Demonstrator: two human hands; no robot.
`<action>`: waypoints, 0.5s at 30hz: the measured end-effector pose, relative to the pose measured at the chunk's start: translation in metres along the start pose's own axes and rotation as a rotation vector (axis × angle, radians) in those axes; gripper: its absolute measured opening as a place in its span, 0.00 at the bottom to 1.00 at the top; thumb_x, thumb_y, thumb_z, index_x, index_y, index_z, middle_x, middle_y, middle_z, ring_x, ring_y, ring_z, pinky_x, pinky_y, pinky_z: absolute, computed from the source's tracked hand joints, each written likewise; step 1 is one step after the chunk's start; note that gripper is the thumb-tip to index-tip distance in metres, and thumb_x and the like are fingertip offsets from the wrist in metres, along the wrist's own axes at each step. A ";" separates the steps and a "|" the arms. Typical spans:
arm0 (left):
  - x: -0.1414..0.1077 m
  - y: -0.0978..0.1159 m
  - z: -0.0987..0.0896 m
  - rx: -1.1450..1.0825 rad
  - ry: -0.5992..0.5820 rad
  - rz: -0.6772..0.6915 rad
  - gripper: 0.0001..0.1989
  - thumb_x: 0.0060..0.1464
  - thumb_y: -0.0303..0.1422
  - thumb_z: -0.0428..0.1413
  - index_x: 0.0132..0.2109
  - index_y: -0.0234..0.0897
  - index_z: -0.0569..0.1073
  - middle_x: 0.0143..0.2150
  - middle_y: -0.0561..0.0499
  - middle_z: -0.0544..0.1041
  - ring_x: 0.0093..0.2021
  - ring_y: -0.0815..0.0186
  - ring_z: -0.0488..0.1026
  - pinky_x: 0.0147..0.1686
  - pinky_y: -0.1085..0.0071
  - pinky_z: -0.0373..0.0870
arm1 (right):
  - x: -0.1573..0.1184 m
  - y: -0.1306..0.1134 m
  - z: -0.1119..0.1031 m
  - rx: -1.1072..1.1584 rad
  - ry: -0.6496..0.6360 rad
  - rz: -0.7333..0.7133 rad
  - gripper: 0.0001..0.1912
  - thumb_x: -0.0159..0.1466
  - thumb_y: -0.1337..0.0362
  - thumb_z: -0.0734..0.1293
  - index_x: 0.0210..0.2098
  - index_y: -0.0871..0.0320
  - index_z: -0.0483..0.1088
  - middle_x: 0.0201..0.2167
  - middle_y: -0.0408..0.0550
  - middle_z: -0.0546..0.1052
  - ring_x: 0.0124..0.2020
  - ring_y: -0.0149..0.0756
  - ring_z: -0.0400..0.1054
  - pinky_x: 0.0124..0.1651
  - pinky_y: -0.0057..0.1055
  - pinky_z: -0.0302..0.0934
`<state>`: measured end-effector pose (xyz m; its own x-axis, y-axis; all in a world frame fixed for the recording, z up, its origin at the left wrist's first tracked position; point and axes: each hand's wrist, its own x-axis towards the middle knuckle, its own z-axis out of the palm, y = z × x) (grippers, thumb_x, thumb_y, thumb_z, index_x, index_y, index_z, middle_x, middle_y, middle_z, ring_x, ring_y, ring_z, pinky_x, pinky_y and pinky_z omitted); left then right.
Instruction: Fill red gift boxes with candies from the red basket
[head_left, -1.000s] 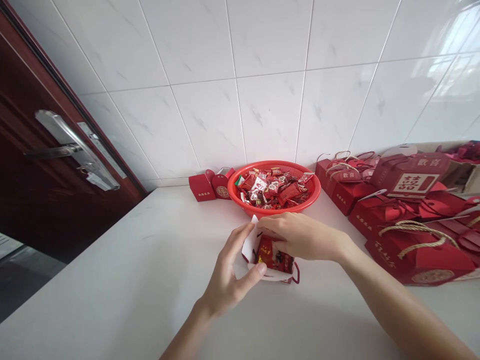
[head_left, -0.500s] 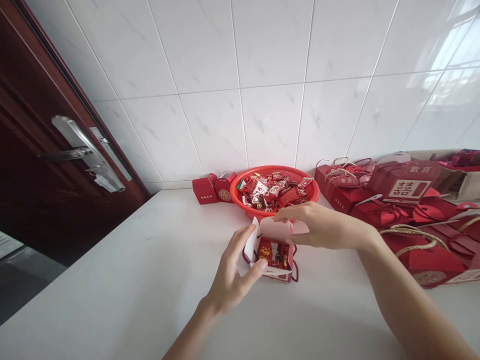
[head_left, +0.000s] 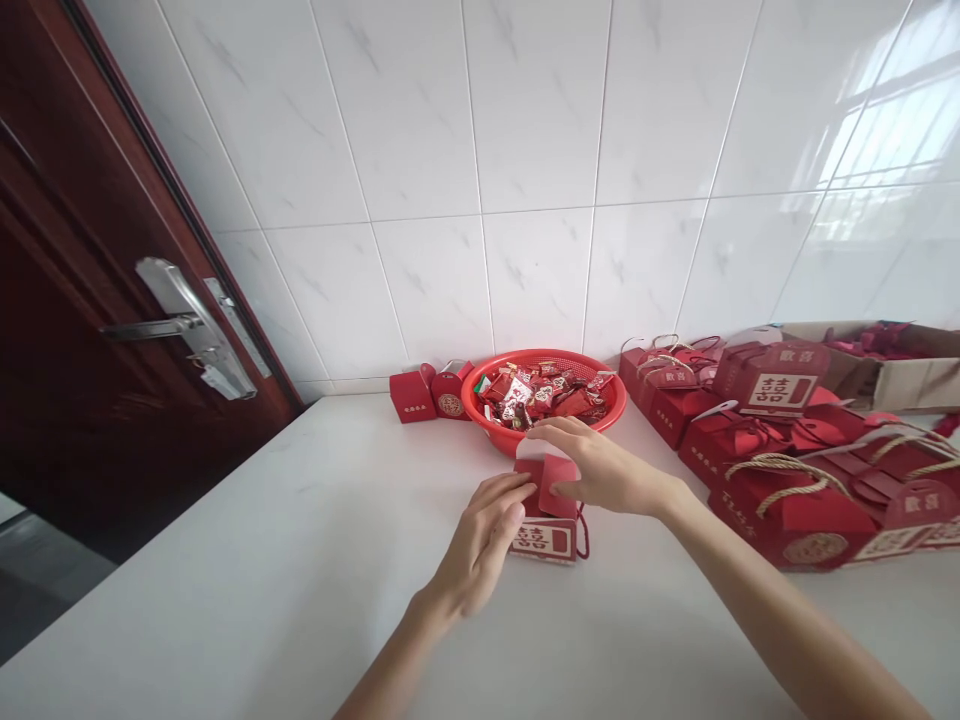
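Between my hands stands a small red gift box [head_left: 545, 540] with a white label panel and a dark red cord handle at its right side. Its two side flaps are folded inward over the top, and the rear flap stands up with its white inside showing. My left hand [head_left: 486, 540] lies along the box's left side, fingers stretched onto the left flap. My right hand [head_left: 600, 465] is spread over the right flap, thumb on it and fingers at the rear flap. The box's contents are hidden. Just behind is a red plastic basket [head_left: 617, 408] holding wrapped candies [head_left: 551, 388].
Two small red boxes [head_left: 412, 397] stand by the wall, left of the basket. Several red gift boxes with rope handles [head_left: 795, 515] are piled on the right. A cardboard carton [head_left: 919, 385] sits behind them. A dark door [head_left: 112, 400] with a metal handle is at left.
Both side flaps of the box have been folded in, covering the candies inside. My hands have moved closer together over it. The view has shifted slightly.
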<state>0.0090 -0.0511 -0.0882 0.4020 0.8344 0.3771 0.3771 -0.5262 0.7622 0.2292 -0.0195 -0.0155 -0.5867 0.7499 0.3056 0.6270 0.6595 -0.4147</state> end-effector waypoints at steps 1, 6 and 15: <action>0.000 0.000 0.000 0.006 -0.006 0.002 0.23 0.69 0.44 0.43 0.60 0.43 0.74 0.65 0.45 0.71 0.67 0.54 0.63 0.66 0.52 0.61 | -0.003 0.001 0.005 -0.010 0.035 0.010 0.32 0.56 0.76 0.70 0.59 0.55 0.67 0.56 0.54 0.72 0.57 0.49 0.65 0.56 0.46 0.66; 0.001 -0.002 0.002 0.039 0.005 -0.001 0.23 0.66 0.45 0.49 0.63 0.41 0.70 0.63 0.43 0.72 0.65 0.53 0.66 0.64 0.53 0.65 | -0.016 0.008 0.025 -0.056 0.241 0.087 0.30 0.56 0.70 0.74 0.57 0.56 0.68 0.49 0.55 0.76 0.51 0.52 0.66 0.53 0.51 0.67; 0.003 -0.016 0.017 -0.033 0.240 -0.033 0.27 0.60 0.42 0.58 0.65 0.45 0.64 0.64 0.43 0.70 0.64 0.54 0.67 0.63 0.55 0.65 | -0.026 0.015 0.049 0.231 0.410 0.057 0.11 0.70 0.65 0.60 0.37 0.54 0.75 0.39 0.49 0.79 0.42 0.42 0.71 0.47 0.39 0.67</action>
<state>0.0186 -0.0428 -0.1084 0.1790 0.8680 0.4632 0.3571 -0.4960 0.7915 0.2284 -0.0320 -0.0717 -0.2745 0.7740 0.5706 0.4949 0.6225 -0.6063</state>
